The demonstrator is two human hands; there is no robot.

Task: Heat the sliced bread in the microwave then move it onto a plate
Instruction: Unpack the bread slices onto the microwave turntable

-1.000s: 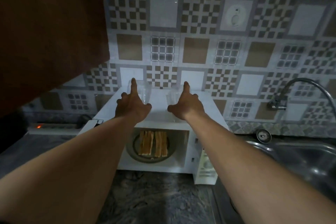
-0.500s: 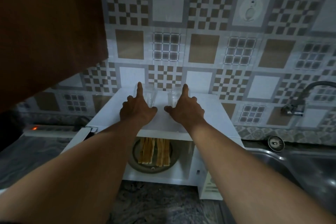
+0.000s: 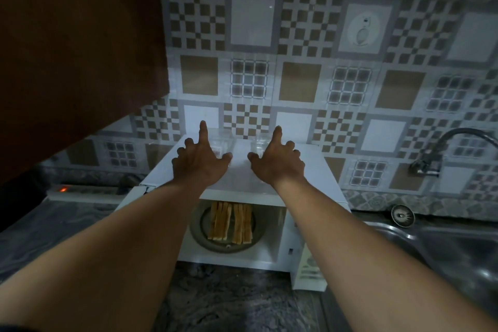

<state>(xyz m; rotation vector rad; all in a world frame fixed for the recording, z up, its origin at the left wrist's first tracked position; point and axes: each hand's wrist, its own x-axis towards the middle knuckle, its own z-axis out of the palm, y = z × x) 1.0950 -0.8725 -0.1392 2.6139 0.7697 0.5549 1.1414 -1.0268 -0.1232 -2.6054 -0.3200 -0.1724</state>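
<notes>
**Desk:** Reaching over the white microwave (image 3: 310, 170), the left hand (image 3: 200, 167) and right hand (image 3: 277, 167) each spread forefinger and thumb wide, with the other fingers curled. Contact with the clear glasses (image 3: 223, 141) could not be told.

**Editor:** The room?

**Desk:** Patterned wall tiles (image 3: 253, 24) rose behind a dark stone counter (image 3: 229, 304), with a steel sink (image 3: 444, 250) at right. The sliced bread (image 3: 231, 222) lay inside the open microwave.

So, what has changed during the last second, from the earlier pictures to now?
Almost nothing. The left hand and right hand stay on top of the microwave, with index fingers straight beside the clear glasses. Only the camera shifted. The bread slices stay on the turntable inside.
</notes>
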